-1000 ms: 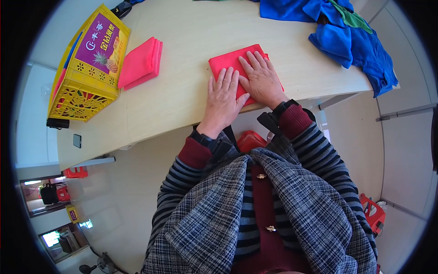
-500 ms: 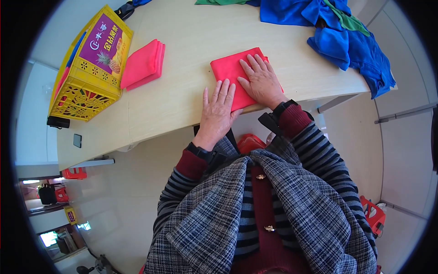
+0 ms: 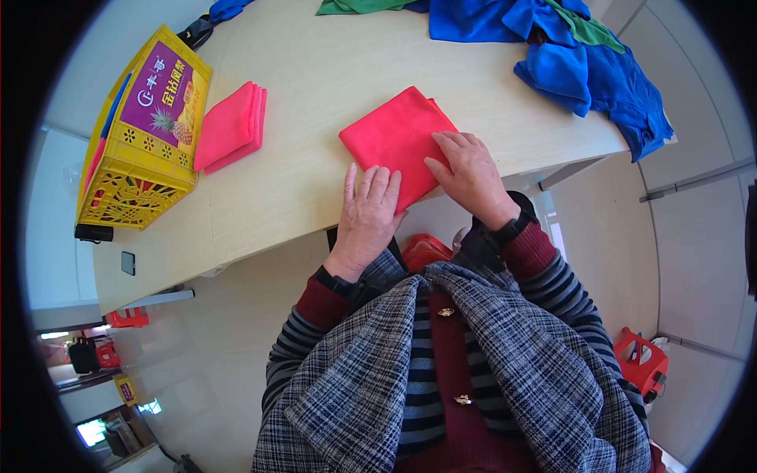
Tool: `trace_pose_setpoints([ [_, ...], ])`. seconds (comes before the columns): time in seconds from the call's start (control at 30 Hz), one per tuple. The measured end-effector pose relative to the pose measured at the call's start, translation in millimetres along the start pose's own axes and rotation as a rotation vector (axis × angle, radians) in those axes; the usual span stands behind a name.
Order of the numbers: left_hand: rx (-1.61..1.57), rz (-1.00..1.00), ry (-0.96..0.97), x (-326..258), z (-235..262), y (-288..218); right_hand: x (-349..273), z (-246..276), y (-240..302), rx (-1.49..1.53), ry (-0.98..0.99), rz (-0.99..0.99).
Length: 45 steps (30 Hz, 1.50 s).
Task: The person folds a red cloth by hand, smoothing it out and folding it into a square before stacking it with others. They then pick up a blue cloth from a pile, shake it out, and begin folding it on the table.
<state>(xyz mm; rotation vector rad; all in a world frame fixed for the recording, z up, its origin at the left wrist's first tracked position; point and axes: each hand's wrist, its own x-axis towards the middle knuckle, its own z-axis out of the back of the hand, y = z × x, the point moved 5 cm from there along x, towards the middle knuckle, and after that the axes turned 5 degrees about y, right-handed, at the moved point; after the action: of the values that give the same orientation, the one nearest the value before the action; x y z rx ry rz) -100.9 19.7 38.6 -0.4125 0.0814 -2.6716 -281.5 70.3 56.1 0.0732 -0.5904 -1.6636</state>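
A folded red cloth (image 3: 398,126) lies on the table at its near edge, turned slightly, with its layers showing at the far right corner. My left hand (image 3: 367,206) rests on the near left side of the cloth, fingers apart and lightly bent. At the cloth's right edge is my right hand (image 3: 473,175), its fingers curved over the border and the thumb stretched apart from them. Neither hand shows a grip on the fabric. Farther left, a stack of folded red cloths (image 3: 229,130) leans against a yellow plastic crate (image 3: 142,169).
Loose blue cloths (image 3: 607,87) and a green cloth (image 3: 587,31) are heaped at the far right of the table (image 3: 307,102). A dark flat phone-like object (image 3: 128,263) lies near the left end. Red stools (image 3: 640,363) stand on the floor.
My right hand has slid from the top of the cloth toward its right edge, its fingers now more bent. My left hand stays at the near left side. The cloth has turned slightly.
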Motion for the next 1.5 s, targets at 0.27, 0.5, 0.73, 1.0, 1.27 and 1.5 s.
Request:
trace_pose_setpoints([
  [0.27,-0.204,-0.203,-0.057,10,6,-31,46,-9,-11,0.032,0.089,0.137],
  [0.5,-0.324,-0.025,-0.197,49,9,18,32,-26,3,-0.139,0.0,0.055],
  [0.73,-0.096,-0.02,-0.036,97,-37,47,31,-48,-8,-0.215,-0.009,-0.028],
  [1.0,-0.115,0.066,0.048,97,-46,52,31,-49,-16,-0.125,0.015,-0.106],
  [1.27,-0.095,0.087,0.036,93,-44,55,31,-45,-21,-0.125,-0.005,-0.14],
  [1.5,-0.105,0.13,0.037,83,-44,56,30,-44,-25,-0.142,0.046,-0.159],
])
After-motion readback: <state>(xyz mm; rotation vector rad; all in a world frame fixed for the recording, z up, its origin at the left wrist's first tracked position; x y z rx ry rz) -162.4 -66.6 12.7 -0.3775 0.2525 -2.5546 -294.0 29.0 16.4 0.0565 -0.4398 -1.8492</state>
